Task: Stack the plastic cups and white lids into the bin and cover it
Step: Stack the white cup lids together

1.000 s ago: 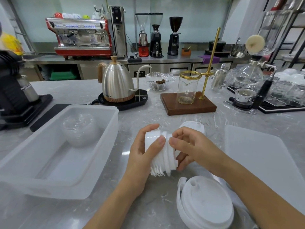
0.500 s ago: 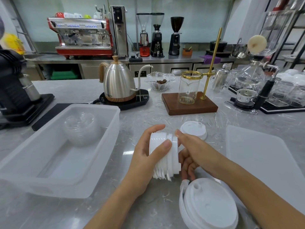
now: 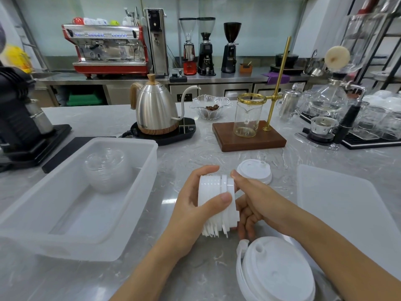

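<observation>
Sideways, stack of white lids (image 3: 217,200) between left hand (image 3: 195,210) and right hand (image 3: 256,203).

Near lid stack (image 3: 275,272) cut by bottom edge

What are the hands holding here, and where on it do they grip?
Both hold a sideways stack of white lids: left hand wraps its rims, right hand supports the right end.
</observation>
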{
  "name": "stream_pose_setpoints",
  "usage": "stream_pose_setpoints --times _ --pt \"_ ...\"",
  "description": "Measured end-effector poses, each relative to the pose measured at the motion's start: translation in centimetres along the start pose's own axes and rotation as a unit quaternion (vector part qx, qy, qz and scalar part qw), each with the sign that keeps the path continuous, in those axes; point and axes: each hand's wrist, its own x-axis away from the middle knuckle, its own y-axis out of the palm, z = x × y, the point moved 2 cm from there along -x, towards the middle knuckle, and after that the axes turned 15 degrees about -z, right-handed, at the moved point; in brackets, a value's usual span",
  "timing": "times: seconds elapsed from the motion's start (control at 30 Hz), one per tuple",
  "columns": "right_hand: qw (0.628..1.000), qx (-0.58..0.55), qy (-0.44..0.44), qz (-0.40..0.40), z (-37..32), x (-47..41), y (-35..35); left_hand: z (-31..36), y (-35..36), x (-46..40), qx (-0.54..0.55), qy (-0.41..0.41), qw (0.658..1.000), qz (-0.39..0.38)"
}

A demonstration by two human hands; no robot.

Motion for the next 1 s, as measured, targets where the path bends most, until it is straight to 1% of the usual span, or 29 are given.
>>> stream_pose_setpoints --times 0.13,0.3,0.4,0.6,0.77,0.83,0.9,1.0 --pt "1.0 0.014 -0.009 0.017 0.1 -0.1 0.1 -0.1 -0.1 -0.1 0.014 -0.007 1.0 0.003" --pt "0.998 0.047 -0.024 0.017 0.0 -0.1 -0.1 -0.2 -0.6 -0.2 0.042 -0.008 0.999 0.022" --pt "0.997 0.065 -0.021 0.028 0.2 -0.1 -0.3 -0.3 -0.4 -0.2 0.028 -0.003 1.0 0.013" --pt "0.997 0.054 -0.047 0.016 0.5 -0.3 -0.2 -0.5 -0.5 -0.2 0.008 -0.01 1.0 0.02" --pt "0.995 0.077 -0.062 0.005 0.8 -0.4 -0.4 -0.2 -0.2 0.0 0.04 -0.015 0.999 -0.023" --pt "0.994 0.083 -0.077 0.01 0.8 -0.4 -0.3 -0.1 -0.1 0.1 0.049 -0.016 0.998 -0.027" --pt "0.992 0.078 -0.092 0.022 0.7 -0.7 -0.2 0.0 -0.4 -0.1 0.066 -0.01 0.998 -0.008" --pt "0.994 0.027 -0.102 0.024 0.4 -1.1 -0.3 -0.1 -1.2 -0.6 0.126 -0.011 0.991 0.047"
